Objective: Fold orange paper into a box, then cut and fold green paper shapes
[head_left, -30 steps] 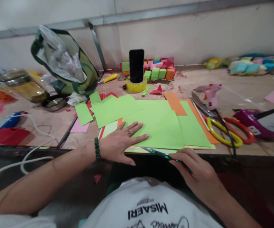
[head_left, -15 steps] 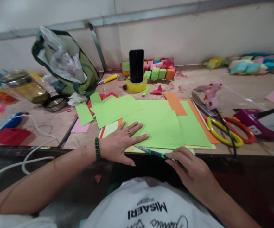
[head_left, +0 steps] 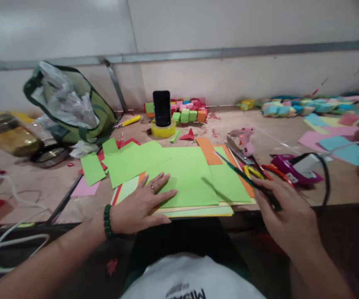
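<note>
- Holding a craft knife [head_left: 239, 171], the right hand [head_left: 286, 211] has its fingers closed around the handle; the thin blade points forward and to the left, and a slim shadow falls on the paper below it.
- Lying palm down with fingers spread, the left hand [head_left: 143, 203] grips nothing and rests on the large green sheet [head_left: 191, 178]; a ring [head_left: 152, 186] and a dark green bead bracelet [head_left: 107, 222] show on it.
- The green sheet lies on a pile of coloured papers at the front edge of the tabletop [head_left: 269, 124], between the two hands, with green, pale yellow and orange edges showing from under it.
- An orange strip [head_left: 209, 151] lies across the far right part of the pile.
- Left of the pile are a small green piece [head_left: 92, 169] and a pink piece [head_left: 86, 187].
- Just past the right hand are scissors with a yellow handle [head_left: 254, 172], partly hidden, a pink glue gun [head_left: 245, 139] and a purple plastic thing [head_left: 311, 178].
- Behind the pile, a phone [head_left: 162, 108] stands upright in a roll of yellow tape [head_left: 163, 129], in front of folded paper blocks [head_left: 188, 116].
- Farther left are a yellow cutter [head_left: 131, 121], a green bag [head_left: 101, 112] and a tipped jar [head_left: 8, 135].
</note>
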A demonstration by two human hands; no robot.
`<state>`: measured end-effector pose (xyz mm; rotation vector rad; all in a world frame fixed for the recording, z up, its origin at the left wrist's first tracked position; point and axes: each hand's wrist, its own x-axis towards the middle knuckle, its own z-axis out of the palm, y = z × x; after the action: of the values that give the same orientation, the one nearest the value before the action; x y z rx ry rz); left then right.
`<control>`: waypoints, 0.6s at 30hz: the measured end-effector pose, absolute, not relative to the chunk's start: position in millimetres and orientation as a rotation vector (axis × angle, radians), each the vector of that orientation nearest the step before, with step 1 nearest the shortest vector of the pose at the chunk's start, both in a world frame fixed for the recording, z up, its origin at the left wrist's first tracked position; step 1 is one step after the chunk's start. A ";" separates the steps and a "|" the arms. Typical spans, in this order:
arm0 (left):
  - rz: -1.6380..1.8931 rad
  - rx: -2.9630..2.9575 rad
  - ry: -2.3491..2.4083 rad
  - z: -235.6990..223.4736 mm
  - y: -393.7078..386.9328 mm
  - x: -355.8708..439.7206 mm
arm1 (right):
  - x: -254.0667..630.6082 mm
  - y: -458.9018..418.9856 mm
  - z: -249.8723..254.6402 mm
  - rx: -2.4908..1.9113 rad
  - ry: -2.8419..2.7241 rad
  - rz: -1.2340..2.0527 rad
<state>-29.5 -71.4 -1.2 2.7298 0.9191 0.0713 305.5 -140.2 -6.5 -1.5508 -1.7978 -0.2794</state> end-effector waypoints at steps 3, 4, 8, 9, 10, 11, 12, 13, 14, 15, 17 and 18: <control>0.120 2.750 0.983 0.5 -81.7 -18.6 | 320.7 -115.6 -21.3 -1.596 -1.824 -0.463; 0.140 2.746 1.001 1.5 -86.0 -14.4 | 322.2 -109.1 -26.0 -1.648 -1.834 -0.489; 0.244 2.709 1.096 4.1 -102.2 0.8 | 315.1 -102.0 -31.5 -1.675 -1.920 -0.486; 0.263 2.703 1.116 3.8 -105.0 3.7 | 310.8 -104.7 -29.5 -1.592 -1.942 -0.443; 0.276 2.700 1.133 3.0 -107.2 6.1 | 305.9 -108.4 -27.0 -1.495 -1.967 -0.379; 0.286 2.698 1.151 1.9 -108.8 8.1 | 300.6 -112.5 -24.6 -1.406 -2.010 -0.291; 0.300 2.696 1.167 0.6 -109.7 9.8 | 295.2 -116.5 -22.9 -1.333 -2.092 -0.177; 0.316 2.690 1.183 -0.8 -110.1 11.1 | 290.0 -119.8 -22.4 -1.300 -2.167 -0.070; 0.336 2.679 1.197 -2.1 -109.9 12.0 | 285.4 -122.2 -23.1 -1.279 -2.211 -0.013; 0.360 2.662 1.205 -3.0 -109.4 12.6 | 281.7 -123.6 -24.9 -1.280 -2.226 0.015; 0.425 2.610 1.224 -2.9 -107.8 12.5 | 277.5 -123.3 -30.9 -1.304 -2.213 0.019; 0.467 2.583 1.242 -1.8 -106.9 11.7 | 276.8 -122.3 -34.1 -1.317 -2.203 0.017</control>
<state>11.7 -106.9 -1.8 2.5826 1.2417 0.4670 276.8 -122.3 -34.1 -1.3173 -2.2027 0.0168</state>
